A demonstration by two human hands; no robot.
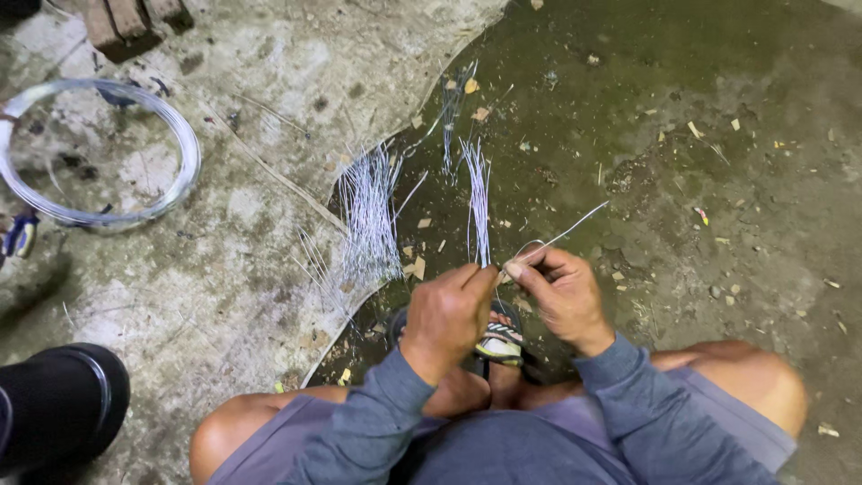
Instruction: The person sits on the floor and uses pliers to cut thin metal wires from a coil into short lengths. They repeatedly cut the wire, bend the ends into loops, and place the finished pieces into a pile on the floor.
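Head view: my left hand (446, 314) pinches upright bundle of thin silver wire strands (479, 202); right hand (564, 292) fingers grip single bent wire (561, 235). Risk: springy strand slips, pokes fingers; bundle splays onto floor (718, 135).

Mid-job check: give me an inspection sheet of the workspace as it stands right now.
Surface: rough concrete floor, pale at the left, dark and damp-looking at the right.
Job's things: bundle of cut wires held upright; loose pile of cut wires lying beside it; single wire bent into a loop.
Clutter: wood chips and scraps scattered on the dark patch.
Grippers: left hand gripping the bundle's lower end; right hand pinching the single wire.
Cables: coil of wire on the floor at left.
Surroundings: black shoe at lower left; sandal under the hands; brick at top left.
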